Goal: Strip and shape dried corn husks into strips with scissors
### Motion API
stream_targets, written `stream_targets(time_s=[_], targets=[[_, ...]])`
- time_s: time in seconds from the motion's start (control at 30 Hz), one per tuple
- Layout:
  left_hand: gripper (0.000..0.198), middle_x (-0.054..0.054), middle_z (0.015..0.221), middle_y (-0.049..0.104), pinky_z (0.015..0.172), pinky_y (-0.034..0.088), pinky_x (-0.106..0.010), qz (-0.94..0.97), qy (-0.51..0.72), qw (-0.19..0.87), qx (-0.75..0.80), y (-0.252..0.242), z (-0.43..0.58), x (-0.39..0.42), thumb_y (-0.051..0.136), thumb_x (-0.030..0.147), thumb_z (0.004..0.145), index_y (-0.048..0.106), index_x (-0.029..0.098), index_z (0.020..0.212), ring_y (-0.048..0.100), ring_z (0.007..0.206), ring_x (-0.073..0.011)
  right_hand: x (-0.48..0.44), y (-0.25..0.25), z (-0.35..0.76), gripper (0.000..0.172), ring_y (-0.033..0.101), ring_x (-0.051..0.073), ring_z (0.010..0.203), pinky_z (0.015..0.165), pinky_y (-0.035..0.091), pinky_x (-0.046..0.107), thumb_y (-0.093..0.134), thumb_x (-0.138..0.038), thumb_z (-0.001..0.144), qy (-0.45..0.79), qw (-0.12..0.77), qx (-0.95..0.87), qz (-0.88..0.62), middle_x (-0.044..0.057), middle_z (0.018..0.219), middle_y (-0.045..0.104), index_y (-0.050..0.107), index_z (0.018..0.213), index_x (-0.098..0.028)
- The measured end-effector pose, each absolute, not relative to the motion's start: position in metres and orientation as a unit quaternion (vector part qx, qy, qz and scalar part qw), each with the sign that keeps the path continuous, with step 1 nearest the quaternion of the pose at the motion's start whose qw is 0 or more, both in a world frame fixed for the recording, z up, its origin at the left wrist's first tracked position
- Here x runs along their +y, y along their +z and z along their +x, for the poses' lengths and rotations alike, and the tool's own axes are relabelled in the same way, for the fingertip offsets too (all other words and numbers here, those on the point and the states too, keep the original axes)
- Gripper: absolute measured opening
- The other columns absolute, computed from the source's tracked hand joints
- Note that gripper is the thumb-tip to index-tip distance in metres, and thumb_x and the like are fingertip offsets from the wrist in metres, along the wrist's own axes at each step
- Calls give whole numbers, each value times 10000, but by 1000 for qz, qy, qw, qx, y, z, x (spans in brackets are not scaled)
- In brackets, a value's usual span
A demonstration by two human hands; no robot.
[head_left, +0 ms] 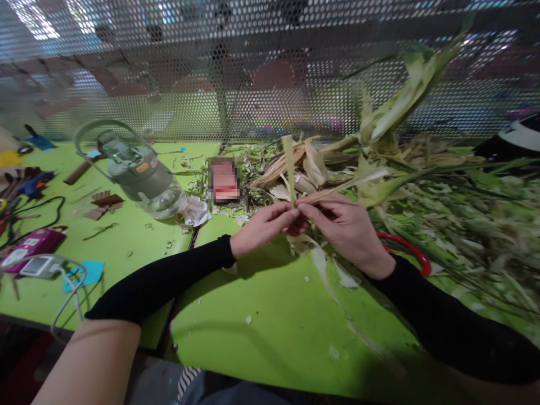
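Both hands meet near the middle of the view, above the green table (253, 337). My left hand (270, 222) pinches the base of a pale husk strip (289, 169) that stands upright. Fingertips touching the left ones, my right hand (348, 230) is closed on the same husk piece; part of it hangs below the hands as a long thin ribbon (323, 267). Behind them lies a heap of dry, brownish corn husks (314, 160). Greener husks with long leaves (396, 112) rise at the right.
A phone (224, 180) with a blurred screen lies behind my left hand. Left of it stand a clear bottle (143, 174) and crumpled paper (196, 211). Further left are a purple power bank (34, 247) and cables. Red handles (415, 250) show by my right wrist. Perforated metal (169, 84) borders the back.
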State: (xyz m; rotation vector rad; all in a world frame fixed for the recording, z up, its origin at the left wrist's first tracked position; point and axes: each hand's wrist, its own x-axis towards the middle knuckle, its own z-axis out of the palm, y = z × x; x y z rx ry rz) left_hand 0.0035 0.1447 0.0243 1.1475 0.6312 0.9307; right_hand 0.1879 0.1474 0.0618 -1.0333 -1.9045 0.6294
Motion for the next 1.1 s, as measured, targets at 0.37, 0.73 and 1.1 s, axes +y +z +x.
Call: stream_targets(time_s=[0.37,0.73,1.1], targets=[[240,-80,881,788,984,605,-364,403,468,719,319,30,5,145,680,375,1010,677,141,956,783,898,-174,148,62,187,257,712,243,892,831,624,430,734,-490,954,286,443,-742,-415,71,981,785,810,860,-263],[109,-79,911,798,1014,590,-383,413,449,727,317,32,2,147,722,201,947,644,137,904,779,896,-163,156,53,190,322,605,168,651,585,528,329,737,-568,931,359,440,-689,-450,35,871,745,784,903,-251],[323,-77,926,786,967,574,-385,473,409,726,286,23,0,148,834,390,876,645,133,927,740,866,-139,161,58,201,247,726,320,1079,1020,550,561,618,-483,1016,156,395,-824,-375,83,1101,807,791,985,-309]])
